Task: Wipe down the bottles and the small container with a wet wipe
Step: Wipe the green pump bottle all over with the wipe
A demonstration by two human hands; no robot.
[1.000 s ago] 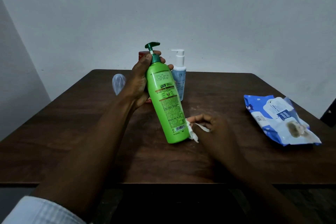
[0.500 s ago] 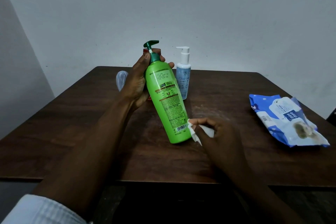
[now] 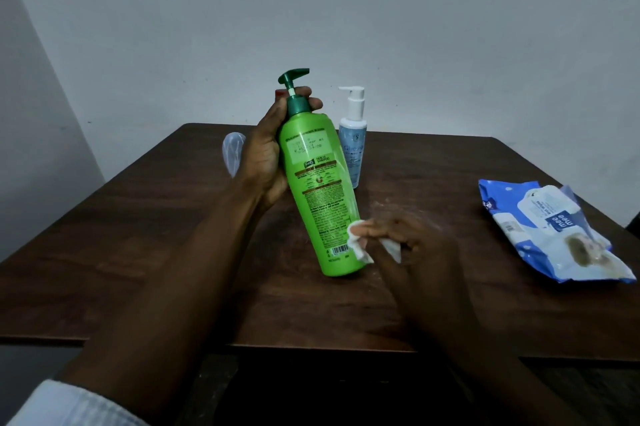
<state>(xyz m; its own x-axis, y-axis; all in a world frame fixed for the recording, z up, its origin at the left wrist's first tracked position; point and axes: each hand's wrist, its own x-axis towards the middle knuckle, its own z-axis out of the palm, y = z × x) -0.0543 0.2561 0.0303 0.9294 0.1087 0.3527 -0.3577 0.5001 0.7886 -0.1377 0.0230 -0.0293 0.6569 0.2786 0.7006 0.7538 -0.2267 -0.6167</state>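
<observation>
Green bottle [image 3: 317,190] tilts in left hand's [image 3: 266,152] grip; right hand [image 3: 415,245] pinches wipe [image 3: 358,245] against it.

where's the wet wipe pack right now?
Head view: the wet wipe pack lies flat on the table's right side, apart from the right hand and green bottle.

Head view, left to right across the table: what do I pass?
Small clear container, left hand, green pump bottle, blue pump bottle, right hand pinching the wet wipe, wipes pack.
</observation>
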